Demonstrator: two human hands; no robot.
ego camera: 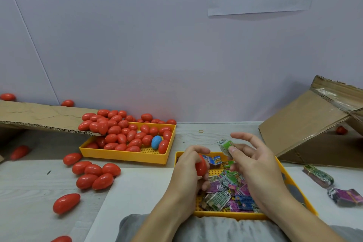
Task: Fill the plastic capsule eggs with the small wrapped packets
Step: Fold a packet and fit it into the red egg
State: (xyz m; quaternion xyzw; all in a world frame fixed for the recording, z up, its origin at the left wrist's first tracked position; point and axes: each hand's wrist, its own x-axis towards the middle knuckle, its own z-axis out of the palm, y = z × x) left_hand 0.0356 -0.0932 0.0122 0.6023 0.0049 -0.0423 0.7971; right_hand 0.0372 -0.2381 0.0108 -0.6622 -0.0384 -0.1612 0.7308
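Now L hand [189,165] grips 1 red egg [200,167], R hand [253,160] 1 packet [225,146].

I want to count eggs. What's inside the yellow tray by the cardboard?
The far tray holds a heap of red eggs and one blue egg. The cardboard flap covers its left corner, so any eggs under there are hidden.

Red eggs [125,133] heaped in yellow tray [125,156], one blue egg [156,142] among them. Green printed packet [225,146]. Purple, green and blue printed packets [229,192] in second yellow tray [231,215]. Brown cardboard [300,131]. Grey tabletop [29,178].
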